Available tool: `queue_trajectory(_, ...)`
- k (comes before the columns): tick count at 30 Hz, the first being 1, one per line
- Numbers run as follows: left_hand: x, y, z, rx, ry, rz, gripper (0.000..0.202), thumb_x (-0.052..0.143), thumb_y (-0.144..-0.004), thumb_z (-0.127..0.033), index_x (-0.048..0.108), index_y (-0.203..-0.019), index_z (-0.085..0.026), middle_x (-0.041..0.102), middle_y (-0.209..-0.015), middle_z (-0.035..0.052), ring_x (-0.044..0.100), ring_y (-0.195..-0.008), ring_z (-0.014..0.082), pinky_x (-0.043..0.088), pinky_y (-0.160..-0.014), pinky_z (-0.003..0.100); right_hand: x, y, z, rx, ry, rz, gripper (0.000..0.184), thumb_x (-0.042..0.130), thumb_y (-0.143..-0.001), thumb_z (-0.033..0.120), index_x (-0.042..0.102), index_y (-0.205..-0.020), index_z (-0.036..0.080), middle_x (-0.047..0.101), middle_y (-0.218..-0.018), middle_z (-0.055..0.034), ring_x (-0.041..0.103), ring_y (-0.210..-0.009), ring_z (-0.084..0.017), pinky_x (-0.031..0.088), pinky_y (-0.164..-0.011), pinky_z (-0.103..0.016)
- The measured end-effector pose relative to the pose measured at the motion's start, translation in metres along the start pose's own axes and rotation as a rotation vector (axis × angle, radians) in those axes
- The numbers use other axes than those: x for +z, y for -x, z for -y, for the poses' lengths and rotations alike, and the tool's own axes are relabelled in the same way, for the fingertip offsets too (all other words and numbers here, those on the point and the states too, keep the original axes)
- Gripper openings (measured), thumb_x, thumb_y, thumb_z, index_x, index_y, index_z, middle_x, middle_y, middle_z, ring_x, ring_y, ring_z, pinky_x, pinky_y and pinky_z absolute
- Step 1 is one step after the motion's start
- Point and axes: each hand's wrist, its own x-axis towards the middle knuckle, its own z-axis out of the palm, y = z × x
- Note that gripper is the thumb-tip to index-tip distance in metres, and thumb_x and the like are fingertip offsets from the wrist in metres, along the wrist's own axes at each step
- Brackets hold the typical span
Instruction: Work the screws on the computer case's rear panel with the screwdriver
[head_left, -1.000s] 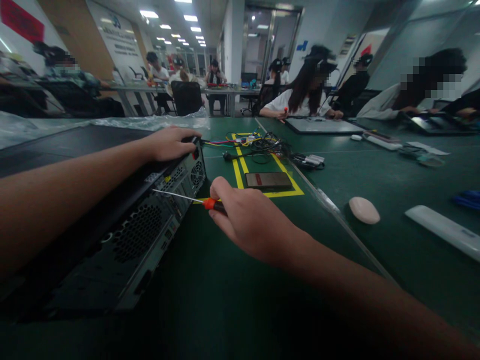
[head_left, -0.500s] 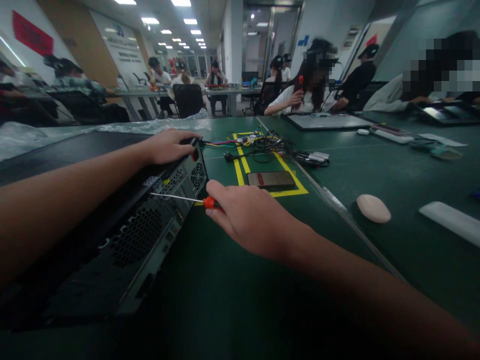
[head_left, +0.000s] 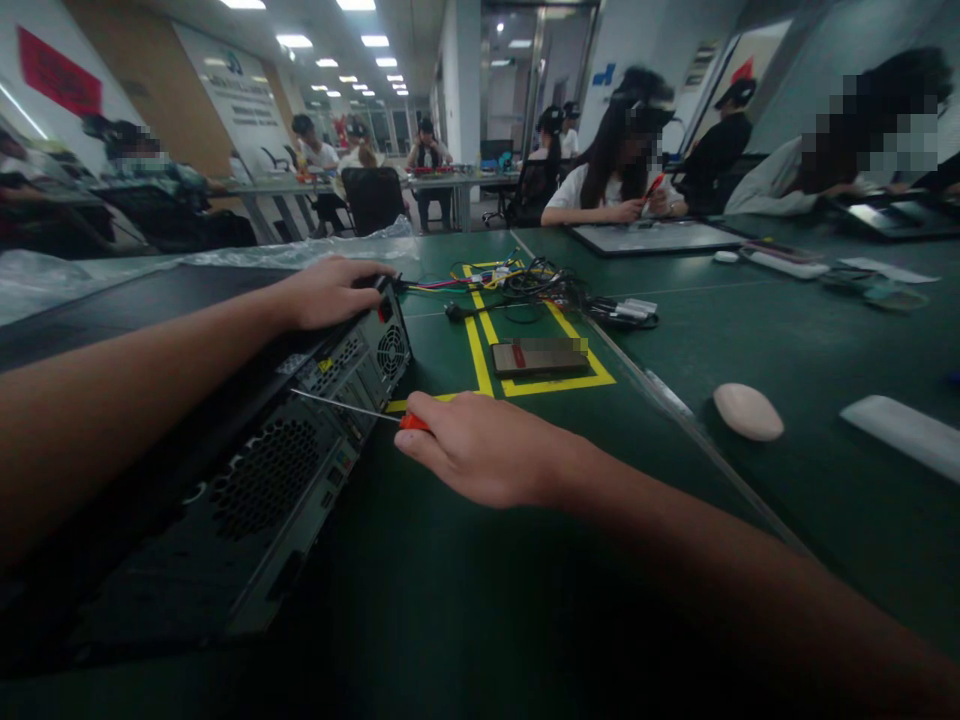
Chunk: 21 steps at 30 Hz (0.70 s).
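A black desktop computer case (head_left: 300, 455) lies on its side at the left, its metal rear panel with vents and ports facing right. My left hand (head_left: 330, 292) rests on its upper face near the far rear corner, fingers stretched out and thumb apart. In my right hand (head_left: 487, 447), closed around the handle, is a screwdriver (head_left: 345, 405) with an orange-red grip and a long thin shaft. Its shaft points left, and the tip is at the panel's upper edge above the large round vent; contact with a screw is too small to make out.
Behind the case's corner lies a tangle of cables (head_left: 540, 285) with a black plug. A phone (head_left: 540, 357) sits inside yellow tape (head_left: 480, 360) on the green table. Farther right are a pale rounded object (head_left: 748, 411) and a white bar (head_left: 907, 425). Co-workers sit across the table.
My right hand and the screwdriver handle have dipped slightly lower and left, so the shaft slopes more. My left hand stays on the case. A co-worker's hand with a red tool has lowered.
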Motion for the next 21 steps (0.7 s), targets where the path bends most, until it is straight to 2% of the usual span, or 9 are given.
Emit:
queue_trajectory(3, -0.001, 0.0, 0.0, 0.045, 0.004, 0.007, 0.076, 0.05, -0.084, -0.055, 0.063, -0.151, -0.022, 0.072, -0.137, 0.01, 0.064, -0.125, 0.0397, 0.046, -0.114, 0.049, 0.008, -0.006, -0.008, -0.027, -0.049, -0.039, 0.032, 0.041, -0.111, 0.048, 0.056, -0.109, 0.02, 0.068, -0.092, -0.0062, 0.06, -0.074, -0.019, 0.033, -0.062, -0.028)
queue_trajectory(6, -0.001, 0.0, 0.0, 0.062, -0.002, -0.004, 0.074, 0.049, -0.085, -0.055, 0.064, -0.151, -0.024, 0.071, -0.14, 0.01, 0.062, -0.129, 0.0388, 0.044, -0.117, 0.049, 0.021, -0.012, -0.014, -0.043, -0.133, -0.131, 0.025, 0.049, -0.109, 0.046, 0.054, -0.105, 0.021, 0.064, -0.084, -0.0014, 0.058, -0.07, -0.018, 0.031, -0.06, -0.028)
queue_trajectory(10, 0.0, -0.001, 0.002, 0.056, -0.028, -0.015, 0.074, 0.048, -0.086, -0.057, 0.064, -0.15, -0.025, 0.072, -0.138, 0.0094, 0.062, -0.13, 0.0378, 0.044, -0.116, 0.047, 0.041, -0.02, -0.017, -0.015, -0.241, -0.195, 0.027, 0.063, -0.1, 0.047, 0.052, -0.098, 0.022, 0.059, -0.076, 0.0035, 0.054, -0.064, -0.015, 0.03, -0.059, -0.027)
queue_trajectory(15, 0.001, -0.002, 0.004, 0.048, -0.036, -0.002, 0.076, 0.047, -0.086, -0.058, 0.063, -0.152, -0.024, 0.073, -0.133, 0.0102, 0.064, -0.126, 0.0378, 0.046, -0.113, 0.047, 0.067, -0.028, -0.021, 0.001, -0.362, -0.219, 0.027, 0.069, -0.093, 0.038, 0.051, -0.106, 0.023, 0.059, -0.076, 0.0052, 0.053, -0.064, -0.014, 0.034, -0.058, -0.026)
queue_trajectory(17, 0.001, -0.002, 0.004, 0.052, -0.037, -0.004, 0.077, 0.047, -0.086, -0.058, 0.063, -0.152, -0.023, 0.073, -0.133, 0.0109, 0.064, -0.125, 0.0388, 0.045, -0.113, 0.049, 0.076, -0.03, -0.025, -0.016, -0.391, -0.302, 0.025, 0.068, -0.09, 0.032, 0.05, -0.104, 0.023, 0.059, -0.081, 0.0045, 0.055, -0.067, -0.014, 0.037, -0.061, -0.026)
queue_trajectory(18, 0.001, -0.003, 0.004, 0.052, -0.036, -0.007, 0.076, 0.047, -0.086, -0.058, 0.063, -0.152, -0.023, 0.073, -0.132, 0.0109, 0.064, -0.124, 0.0391, 0.046, -0.113, 0.049, 0.081, -0.031, -0.027, -0.028, -0.403, -0.39, 0.025, 0.068, -0.087, 0.028, 0.049, -0.102, 0.024, 0.059, -0.084, 0.0041, 0.055, -0.069, -0.014, 0.039, -0.063, -0.026)
queue_trajectory(21, 0.001, -0.003, 0.004, 0.046, -0.039, -0.006, 0.075, 0.048, -0.086, -0.057, 0.063, -0.152, -0.026, 0.073, -0.132, 0.0101, 0.064, -0.125, 0.0388, 0.046, -0.113, 0.049, 0.092, -0.03, -0.033, -0.084, -0.437, -0.577, 0.018, 0.065, -0.09, 0.026, 0.051, -0.1, 0.023, 0.062, -0.088, 0.0018, 0.057, -0.073, -0.014, 0.043, -0.07, -0.028)
